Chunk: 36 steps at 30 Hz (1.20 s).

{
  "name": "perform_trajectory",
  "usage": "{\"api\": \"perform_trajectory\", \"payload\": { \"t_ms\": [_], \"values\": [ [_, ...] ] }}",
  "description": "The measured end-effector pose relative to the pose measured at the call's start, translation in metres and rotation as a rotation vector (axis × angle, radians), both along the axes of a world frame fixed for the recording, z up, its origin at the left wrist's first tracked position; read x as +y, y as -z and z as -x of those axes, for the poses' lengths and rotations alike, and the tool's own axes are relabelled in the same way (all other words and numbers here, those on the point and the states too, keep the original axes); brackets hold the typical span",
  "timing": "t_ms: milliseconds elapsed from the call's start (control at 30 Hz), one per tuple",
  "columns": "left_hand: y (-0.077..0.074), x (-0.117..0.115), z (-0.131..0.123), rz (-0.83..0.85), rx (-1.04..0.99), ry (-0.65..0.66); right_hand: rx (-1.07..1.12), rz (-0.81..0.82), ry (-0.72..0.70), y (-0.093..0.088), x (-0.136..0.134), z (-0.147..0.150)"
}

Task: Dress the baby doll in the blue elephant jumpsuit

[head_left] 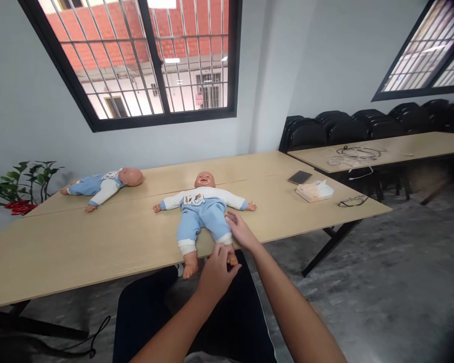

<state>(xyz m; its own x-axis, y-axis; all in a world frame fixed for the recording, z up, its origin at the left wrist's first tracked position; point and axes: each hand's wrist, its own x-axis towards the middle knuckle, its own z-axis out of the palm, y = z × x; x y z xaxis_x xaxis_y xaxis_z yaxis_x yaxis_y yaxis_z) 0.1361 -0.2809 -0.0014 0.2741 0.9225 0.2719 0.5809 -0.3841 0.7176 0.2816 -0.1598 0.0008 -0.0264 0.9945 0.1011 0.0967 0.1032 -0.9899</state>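
A baby doll point(202, 206) in a white top and light blue trousers lies on its back on the wooden table point(98, 242), feet over the near edge. My left hand point(216, 272) is closed around the doll's ankle and foot nearest to me on the right side. My right hand point(240, 229) rests on the same leg higher up, fingers pressed against the blue trouser leg. A second doll point(104, 185) in matching clothes lies on its side at the far left of the table.
A dark phone point(299, 177), a tissue pack point(314, 190) and a black cable point(351, 201) lie at the table's right end. A second table point(401, 148) with cables stands behind, backed by black chairs point(363, 126). A potted plant point(20, 186) stands at left.
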Motion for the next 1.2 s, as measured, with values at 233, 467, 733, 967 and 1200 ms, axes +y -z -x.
{"api": "perform_trajectory", "payload": {
  "t_ms": [233,467,733,967,1200],
  "values": [
    [0.068,-0.041,0.092,0.785,-0.855,0.238,0.015,0.059,-0.11,-0.007,-0.034,0.001],
    [0.053,-0.02,0.159,0.997,-1.337,0.325,-0.032,0.026,-0.128,-0.014,-0.049,0.017],
    [-0.008,0.018,0.09,1.128,-1.273,0.518,0.148,0.085,-0.087,-0.011,-0.055,0.031],
    [0.0,0.024,0.054,1.209,-1.444,0.384,0.107,-0.069,0.163,-0.003,-0.053,0.042],
    [-0.03,0.014,0.041,1.191,-1.494,0.11,0.171,-0.036,0.255,0.005,-0.043,0.057]
  ]
}}
